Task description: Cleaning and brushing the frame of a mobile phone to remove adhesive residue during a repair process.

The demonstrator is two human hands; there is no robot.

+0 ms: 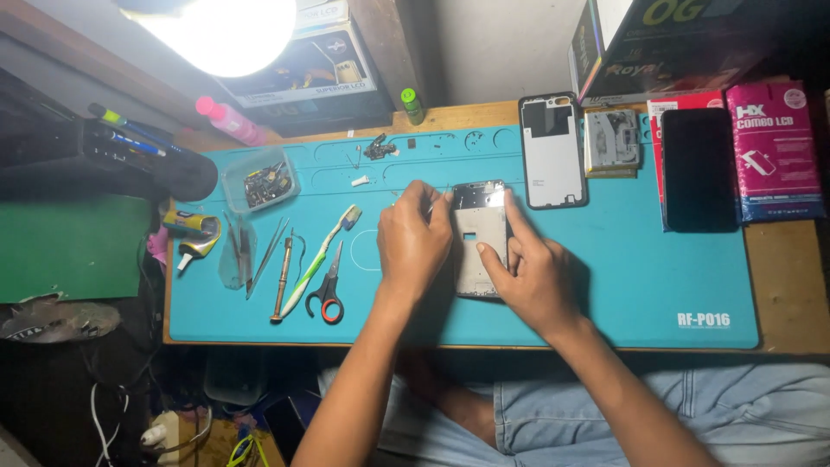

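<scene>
Two hands are working over a stripped phone frame [480, 242] lying mid-mat: left hand [413, 242] pinching a thin tool at its top edge, right hand [532, 272] bracing its side with spread fingers. Leftward, scissors [328, 290] and a toothbrush [322, 255] are lying clear. Farther back, a white back cover [552, 151] is resting on the blue mat [657, 277].
</scene>
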